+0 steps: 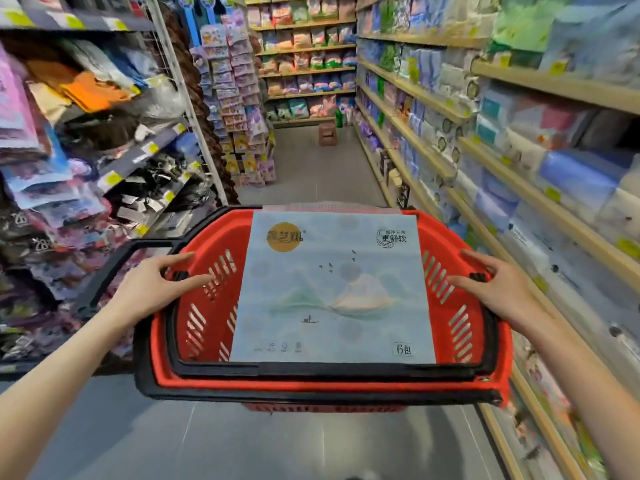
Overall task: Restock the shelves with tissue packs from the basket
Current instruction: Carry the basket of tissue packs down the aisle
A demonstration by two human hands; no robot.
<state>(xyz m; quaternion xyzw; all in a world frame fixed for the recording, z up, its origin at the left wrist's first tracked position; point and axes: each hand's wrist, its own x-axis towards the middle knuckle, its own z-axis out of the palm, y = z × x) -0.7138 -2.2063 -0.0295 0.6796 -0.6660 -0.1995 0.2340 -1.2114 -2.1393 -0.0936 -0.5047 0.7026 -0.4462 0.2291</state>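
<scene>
A red basket (460, 344) with black handles fills the middle of the view. A large pale-blue tissue pack (332, 292) printed with a mountain scene lies flat across its top, and a pink pack edge shows behind it. My left hand (156, 285) is at the basket's left rim, fingers spread and fairly straight, thumb reaching over the rim by the handle hinge. My right hand (498, 289) mirrors it at the right rim, fingers spread and touching the edge. Neither hand holds the pack.
Wooden shelves (519, 188) stocked with tissue packs run along the right side of the aisle. Racks of hanging goods (104, 150) line the left. A small brown stool (327, 134) stands far down the grey floor. A black pull handle (104, 275) juts from the basket's left.
</scene>
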